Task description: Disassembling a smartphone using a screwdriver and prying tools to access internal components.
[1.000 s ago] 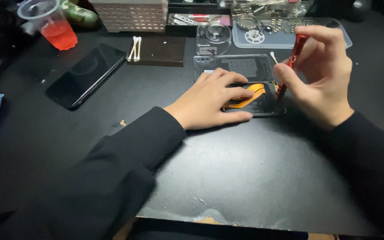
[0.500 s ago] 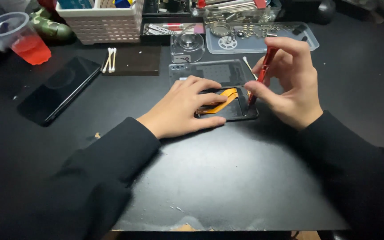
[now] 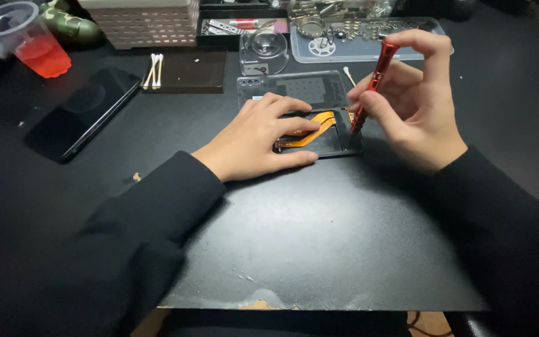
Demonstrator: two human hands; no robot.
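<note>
- Two bare hands are seen over a black work mat (image 3: 319,249), both in black sleeves.
- The left hand (image 3: 258,140) is laid flat, fingers spread, on one opened dark device (image 3: 335,138); nothing is grasped by it, the device is only pressed down.
- The right hand (image 3: 414,109) is closed around one red screwdriver (image 3: 372,84), pinched between thumb and fingers, with the index finger curled over its top end.
- The screwdriver is held nearly upright, slightly tilted, with its tip set at the right edge of the device.
- One orange flex cable (image 3: 310,128) is seen inside the device, partly covered by the left fingers.
- The device lies at the middle of the mat, just in front of one dark back panel (image 3: 307,87).
- One black phone (image 3: 82,112) lies well apart at the left, screen dark.
- One clear cup of red drink (image 3: 29,43) stands at the far left corner.
- Cotton swabs (image 3: 154,68) lie on a dark square pad (image 3: 191,72); about three are counted, though they overlap.
- One further swab (image 3: 349,75) lies beside the right hand.
- One clear tray (image 3: 357,47) of small metal parts is cut off by the top edge; its contents are too small to count.
- The screwdriver tip and the screw under it cannot be made out.
</note>
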